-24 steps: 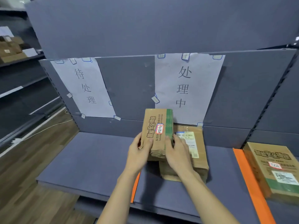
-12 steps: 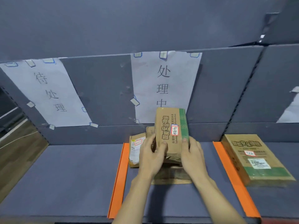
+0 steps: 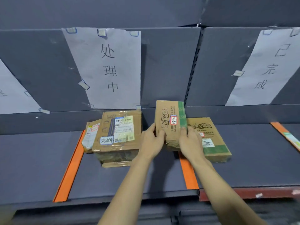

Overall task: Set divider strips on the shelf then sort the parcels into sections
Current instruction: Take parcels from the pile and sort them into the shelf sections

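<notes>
The parcel [image 3: 170,122] I grip upright, left hand [image 3: 151,142] and right hand [image 3: 190,143] clamping its sides, label facing me, likely to pick its section.

1. The held parcel [image 3: 169,123] is matt brown cardboard.
2. The big box [image 3: 119,137] is cardboard under glossy tape (crinkled in front).
3. The shelf [image 3: 37,161] looks matt grey.
4. The signs [image 3: 112,67] are paper.

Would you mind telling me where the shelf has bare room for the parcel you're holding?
Bare shelf left of the left orange strip, and between the flat green-banded parcel and the far-right strip. Crowded around the taped box.
</notes>
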